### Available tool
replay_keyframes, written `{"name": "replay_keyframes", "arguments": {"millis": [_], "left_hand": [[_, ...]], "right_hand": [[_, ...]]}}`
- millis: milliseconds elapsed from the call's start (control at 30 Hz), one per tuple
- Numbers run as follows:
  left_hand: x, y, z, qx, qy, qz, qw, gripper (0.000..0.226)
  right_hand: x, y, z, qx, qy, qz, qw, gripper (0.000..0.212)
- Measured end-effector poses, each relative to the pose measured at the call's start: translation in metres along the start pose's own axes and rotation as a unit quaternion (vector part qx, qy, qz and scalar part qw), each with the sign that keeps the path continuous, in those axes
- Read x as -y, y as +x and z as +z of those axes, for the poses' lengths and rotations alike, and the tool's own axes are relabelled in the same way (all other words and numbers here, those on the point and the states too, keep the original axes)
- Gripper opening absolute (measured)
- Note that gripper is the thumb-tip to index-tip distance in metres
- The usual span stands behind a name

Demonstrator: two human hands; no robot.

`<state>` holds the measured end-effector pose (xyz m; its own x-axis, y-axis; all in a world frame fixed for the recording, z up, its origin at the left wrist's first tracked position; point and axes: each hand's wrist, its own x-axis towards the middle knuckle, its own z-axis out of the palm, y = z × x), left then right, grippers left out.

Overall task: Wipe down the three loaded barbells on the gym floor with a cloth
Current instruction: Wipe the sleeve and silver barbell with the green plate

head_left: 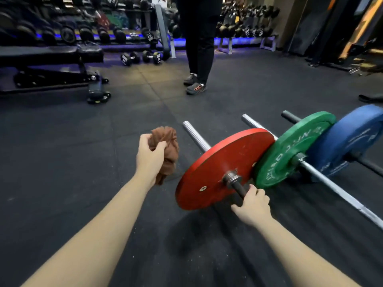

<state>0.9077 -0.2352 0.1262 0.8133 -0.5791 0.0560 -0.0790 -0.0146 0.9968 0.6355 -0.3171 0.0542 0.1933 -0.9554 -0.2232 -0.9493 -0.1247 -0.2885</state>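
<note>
Two bare hands reach forward over the black rubber floor. The left hand grips a bunched brown cloth, fingers and thumb curled round it, holding it in the air just left of the red plate. The right hand is wrapped round the dark shaft of the nearest barbell, just beside the collar at the plate's centre.

All three barbells lie side by side, ahead and to the right. The nearest carries the red plate, the next a green plate, and the farthest a blue plate. The plates crowd together and seem to touch. Wide-angle distortion makes it hard to tell whether the red plate rests on the floor or is raised.

The cloth looks soft and light, and should wrap easily round a bar. The barbells are probably heavy, rigid steel that rolls on its plates. Their chrome sleeves look smooth and slippery, so the shaft close to the plate seems the steadiest place to hold.

Beyond them stand a bystander's legs, a bench and dumbbell racks.
</note>
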Motion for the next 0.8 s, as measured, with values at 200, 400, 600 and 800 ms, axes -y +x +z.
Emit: {"name": "replay_keyframes", "arguments": {"millis": [200, 400, 600, 800], "left_hand": [[0.047, 0.070, 0.066, 0.116, 0.009, -0.044, 0.992, 0.026], [0.093, 0.114, 0.116, 0.285, 0.038, -0.011, 0.958, 0.039], [0.131, 0.125, 0.157, 0.373, 0.032, -0.194, 0.907, 0.037], [0.156, 0.112, 0.168, 0.483, -0.253, -0.463, 0.699, 0.068]], "right_hand": [[0.005, 0.081, 0.029, 0.053, -0.089, 0.000, 0.995, 0.080], [-0.001, 0.110, 0.040, 0.034, -0.057, -0.001, 0.998, 0.044], [-0.003, 0.116, 0.039, 0.067, -0.052, 0.023, 0.996, 0.035], [-0.005, 0.123, 0.036, 0.080, -0.055, 0.039, 0.995, 0.034]]}}
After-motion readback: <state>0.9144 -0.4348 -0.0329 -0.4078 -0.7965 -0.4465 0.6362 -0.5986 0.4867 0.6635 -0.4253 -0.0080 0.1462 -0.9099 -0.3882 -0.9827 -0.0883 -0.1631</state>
